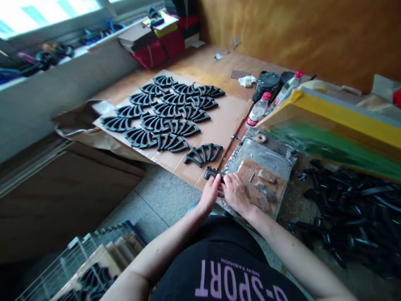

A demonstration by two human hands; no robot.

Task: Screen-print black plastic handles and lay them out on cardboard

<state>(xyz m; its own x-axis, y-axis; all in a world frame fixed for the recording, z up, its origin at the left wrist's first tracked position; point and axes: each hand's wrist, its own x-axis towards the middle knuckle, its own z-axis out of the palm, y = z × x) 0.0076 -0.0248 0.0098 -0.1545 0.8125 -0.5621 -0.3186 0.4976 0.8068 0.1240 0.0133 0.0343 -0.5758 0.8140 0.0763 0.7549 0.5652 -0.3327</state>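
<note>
Black part (211, 173) in left hand (209, 195); basket (76, 247) holds more.

The small black plastic piece (210, 172) is held at the fingertips of the left hand (209, 194) and the right hand (236, 193), so only its left end shows, dark and slightly glossy. It sits at the near edge of the cardboard sheet (225, 121), by the near left corner of the grey plate (266, 152), just nearer than the closest fan-shaped black part (203, 154).
</note>
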